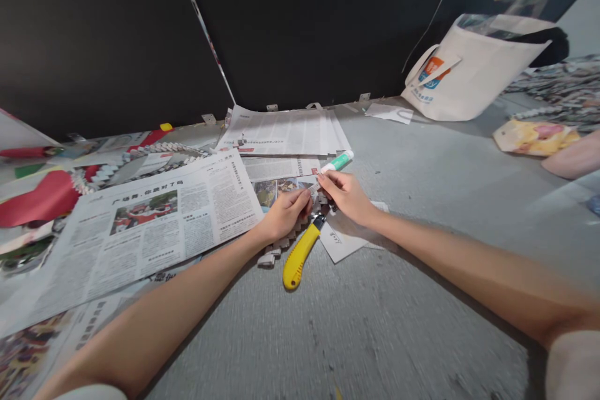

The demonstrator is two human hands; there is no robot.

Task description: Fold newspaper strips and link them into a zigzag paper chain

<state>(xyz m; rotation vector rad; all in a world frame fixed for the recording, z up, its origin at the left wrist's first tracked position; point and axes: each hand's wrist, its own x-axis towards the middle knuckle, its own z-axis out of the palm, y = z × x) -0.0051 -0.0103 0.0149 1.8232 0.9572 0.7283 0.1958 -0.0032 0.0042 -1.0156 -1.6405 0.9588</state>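
My left hand [289, 212] is closed on a small folded strip of newspaper [314, 187]. The other end of that strip is pinched between the fingertips of my right hand [347, 197]. Under my left hand lies a chain of folded newspaper pieces [269, 255], partly hidden by the fingers. A yellow utility knife [300, 257] rests on the grey surface just in front of my hands. Behind my right hand is a glue stick [338, 161] with a green and white body. White paper pieces [341, 242] lie below my right wrist.
Newspaper sheets [197, 212] spread out at left, and a stack of newspaper [281, 128] lies by the dark wall [319, 25]. Red paper [42, 197] is at far left. A white bag [469, 69] stands at back right, near another person's blurred limb [576, 156].
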